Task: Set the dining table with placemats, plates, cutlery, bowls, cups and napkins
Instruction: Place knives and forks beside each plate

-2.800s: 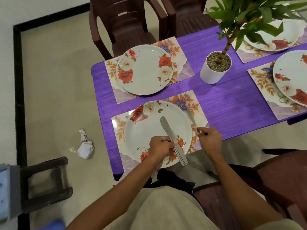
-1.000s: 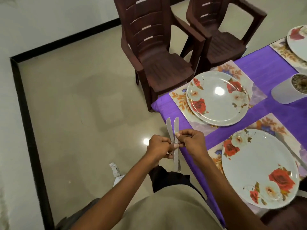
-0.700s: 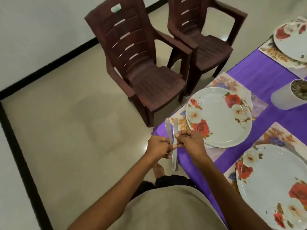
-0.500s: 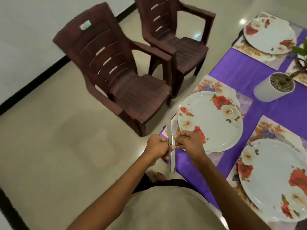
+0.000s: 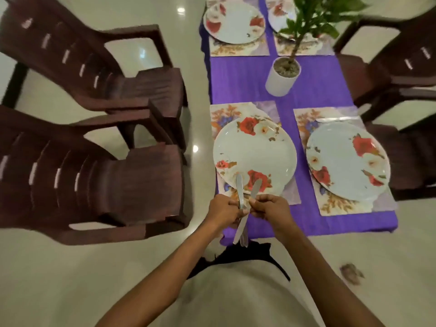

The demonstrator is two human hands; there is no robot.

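I stand at the short end of a purple table (image 5: 245,76). My left hand (image 5: 223,210) grips a steel knife (image 5: 240,188) whose blade points up over the near edge of a rose-patterned plate (image 5: 256,153). My right hand (image 5: 271,206) pinches a second knife (image 5: 255,188), its blade splayed to the right of the first. Their handles cross below my fists. The plate lies on a floral placemat (image 5: 225,112). To the right, another plate (image 5: 345,161) rests on its own placemat (image 5: 335,206), with a knife (image 5: 339,119) at its far side.
A white pot with a green plant (image 5: 282,76) stands mid-table. Two more plates on placemats (image 5: 234,22) lie at the far end. Two dark brown plastic chairs (image 5: 94,166) stand left of the table, others (image 5: 401,74) on the right. A scrap (image 5: 351,276) lies on the floor.
I have walked round to the table's end, so the view swung right. Both hands kept the knives together; the right hand now pulls its knife apart from the other.
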